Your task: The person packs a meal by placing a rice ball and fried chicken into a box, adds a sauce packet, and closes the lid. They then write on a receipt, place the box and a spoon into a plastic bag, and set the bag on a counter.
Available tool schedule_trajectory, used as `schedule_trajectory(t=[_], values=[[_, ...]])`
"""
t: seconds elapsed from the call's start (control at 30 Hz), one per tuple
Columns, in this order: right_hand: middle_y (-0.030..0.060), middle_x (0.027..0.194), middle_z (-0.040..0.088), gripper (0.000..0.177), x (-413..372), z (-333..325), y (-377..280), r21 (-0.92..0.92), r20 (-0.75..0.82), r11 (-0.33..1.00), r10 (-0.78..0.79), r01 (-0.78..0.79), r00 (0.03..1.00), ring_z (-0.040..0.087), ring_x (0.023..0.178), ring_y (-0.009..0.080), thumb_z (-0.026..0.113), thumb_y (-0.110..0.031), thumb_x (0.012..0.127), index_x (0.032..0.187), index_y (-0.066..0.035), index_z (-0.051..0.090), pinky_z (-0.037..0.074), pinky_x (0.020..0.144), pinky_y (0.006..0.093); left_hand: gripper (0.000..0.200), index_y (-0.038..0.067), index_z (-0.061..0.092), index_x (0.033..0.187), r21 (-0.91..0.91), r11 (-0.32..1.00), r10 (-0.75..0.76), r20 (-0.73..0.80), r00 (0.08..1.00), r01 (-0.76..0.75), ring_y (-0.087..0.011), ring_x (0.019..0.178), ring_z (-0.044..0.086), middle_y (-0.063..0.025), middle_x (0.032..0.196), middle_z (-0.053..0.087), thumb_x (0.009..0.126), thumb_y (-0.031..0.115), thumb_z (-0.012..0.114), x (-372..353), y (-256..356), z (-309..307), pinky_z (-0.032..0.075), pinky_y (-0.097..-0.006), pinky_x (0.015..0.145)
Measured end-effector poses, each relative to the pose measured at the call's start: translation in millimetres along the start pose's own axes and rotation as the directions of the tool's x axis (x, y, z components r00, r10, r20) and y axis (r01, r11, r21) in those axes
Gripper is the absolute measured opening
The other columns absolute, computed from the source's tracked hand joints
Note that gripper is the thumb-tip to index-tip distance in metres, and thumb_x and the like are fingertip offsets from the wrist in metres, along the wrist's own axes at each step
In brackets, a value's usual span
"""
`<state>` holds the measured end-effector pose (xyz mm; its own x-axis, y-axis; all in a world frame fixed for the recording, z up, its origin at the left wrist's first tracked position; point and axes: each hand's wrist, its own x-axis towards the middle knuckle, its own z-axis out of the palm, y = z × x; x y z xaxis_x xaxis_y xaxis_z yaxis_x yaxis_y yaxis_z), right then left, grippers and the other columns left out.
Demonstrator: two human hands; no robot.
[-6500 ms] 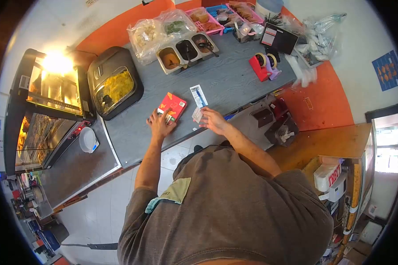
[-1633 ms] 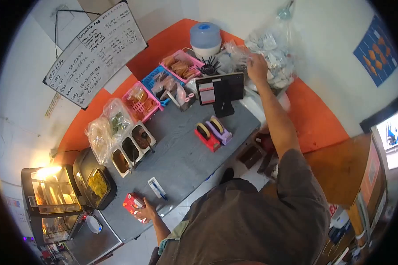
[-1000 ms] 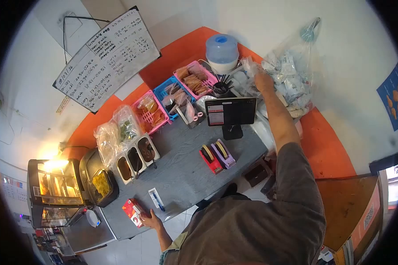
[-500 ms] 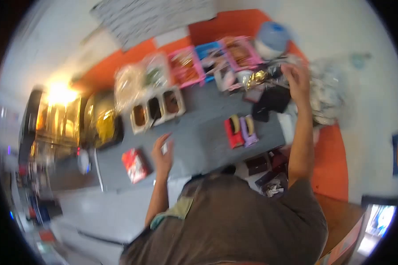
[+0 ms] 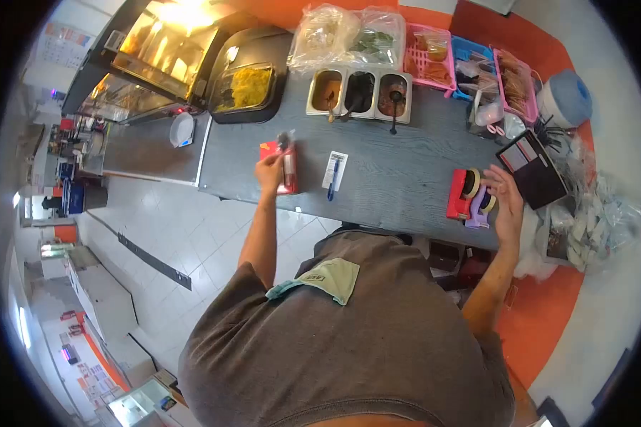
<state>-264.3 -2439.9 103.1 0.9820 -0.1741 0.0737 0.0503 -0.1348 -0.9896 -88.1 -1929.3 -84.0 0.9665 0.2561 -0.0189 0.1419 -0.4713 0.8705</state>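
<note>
Left hand (image 5: 269,171) wrapped round red carton (image 5: 286,169), at 9 o'clock of paper slip (image 5: 335,169) on grey counter (image 5: 399,171). Probably light, stiff card, easily crushed; best taken by its long edges. Right hand (image 5: 507,203) spread, empty, touching tape dispensers (image 5: 468,196) from 3 o'clock.

Matt, grainy grey wood-look countertop (image 5: 406,178); gleaming metal rectangular sauce tubs (image 5: 360,92); glossy red cardboard box (image 5: 266,150); smooth red plastic tape dispenser (image 5: 457,199); crinkly clear plastic bags (image 5: 335,28).

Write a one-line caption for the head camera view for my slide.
Person at a grey counter: left hand on a red box, right hand at the tape dispensers.
</note>
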Motion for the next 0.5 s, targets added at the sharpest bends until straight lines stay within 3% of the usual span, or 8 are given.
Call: schedule_trajectory(t=[0.1,0.17,0.2,0.23,0.27,0.33,0.43,0.5], values=[[0.0138,0.117,0.058,0.044,-36,-24,38,-0.114,-0.224,0.977,0.151,-0.179,0.963,0.057,0.103,0.0196,0.055,-0.033,0.093,0.124,-0.002,0.052,0.042,0.092,0.0308,0.028,-0.001,0.068,0.085,0.266,0.962,-0.05,-0.063,0.997,0.065,-0.0216,0.074,0.065,-0.0134,0.079,0.068,0.077,0.026,0.07,5,-23,-12,0.05,-0.0325,0.069],[0.0124,0.111,0.061,0.036,-65,-49,69,-0.156,-0.451,0.955,0.159,-0.253,0.878,0.058,0.101,0.0192,0.06,-0.025,0.09,0.116,-0.001,0.057,0.043,0.09,0.0316,0.046,0.003,0.061,0.099,0.443,0.896,-0.01,-0.035,0.999,0.024,-0.027,0.091,0.061,-0.0148,0.099,0.064,0.077,0.043,0.065,13,-33,-16,0.048,-0.0361,0.08],[0.013,0.108,0.062,0.034,-72,-55,80,-0.188,-0.543,0.943,0.132,-0.274,0.829,0.058,0.101,0.0201,0.061,-0.024,0.089,0.113,0.0,0.059,0.043,0.089,0.0318,0.054,0.004,0.057,0.111,0.913,0.333,0.385,0.098,0.918,-0.237,-0.0281,0.099,0.057,-0.0127,0.113,0.059,0.077,0.046,0.065,40,-111,-20,0.045,-0.0348,0.085],[0.0136,0.106,0.063,0.031,-120,-88,82,-0.224,-0.728,0.901,0.098,-0.371,0.678,0.059,0.1,0.0211,0.061,-0.023,0.089,0.11,0.001,0.06,0.044,0.088,0.032,0.054,0.004,0.057,0.111,0.802,0.36,0.449,0.3,0.842,-0.477,-0.0281,0.099,0.057,-0.0127,0.113,0.059,0.077,0.046,0.065,30,-75,3,0.045,-0.0348,0.085],[0.0154,0.104,0.064,0.029,-136,-104,95,-0.179,-0.854,0.886,0.076,-0.427,0.514,0.06,0.1,0.0235,0.062,-0.02,0.087,0.106,0.001,0.061,0.044,0.088,0.0329,0.057,0.007,0.058,0.113,0.726,0.682,0.451,-0.326,0.831,-0.085,-0.0314,0.099,0.056,-0.0107,0.102,0.062,0.082,0.054,0.059,7,-19,20,0.045,-0.0422,0.087],[0.0156,0.102,0.065,0.032,-178,-149,140,-0.157,-0.986,0.874,-0.115,-0.46,0.119,0.06,0.099,0.0261,0.061,-0.022,0.086,0.106,0.002,0.061,0.044,0.088,0.0347,0.061,0.006,0.055,0.116,0.662,0.704,0.55,-0.28,0.787,-0.256,-0.0342,0.1,0.055,-0.0156,0.113,0.056,0.08,0.055,0.062,-8,19,31,0.045,-0.0454,0.084],[0.0105,0.095,0.063,0.028,-272,-241,289,0.004,-0.972,0.854,-0.12,-0.52,-0.204,0.059,0.088,0.0218,0.056,-0.022,0.089,0.106,-0.001,0.061,0.048,0.075,0.0326,0.063,0.004,0.052,0.118,0.618,0.749,0.475,-0.249,0.844,-0.239,-0.0344,0.1,0.055,-0.0179,0.112,0.054,0.079,0.053,0.063,-26,56,63,0.045,-0.0464,0.083],[0.0094,0.09,0.063,0.025,-293,-263,305,0.17,-0.982,0.857,0.11,-0.487,-0.151,0.06,0.082,0.022,0.055,-0.02,0.088,0.104,-0.002,0.062,0.048,0.07,0.0326,0.056,-0.001,0.049,0.12,0.449,0.83,0.427,-0.126,0.895,-0.332,-0.0346,0.099,0.053,-0.0185,0.106,0.054,0.085,0.04,0.063,-40,76,78,0.044,-0.0443,0.082]])
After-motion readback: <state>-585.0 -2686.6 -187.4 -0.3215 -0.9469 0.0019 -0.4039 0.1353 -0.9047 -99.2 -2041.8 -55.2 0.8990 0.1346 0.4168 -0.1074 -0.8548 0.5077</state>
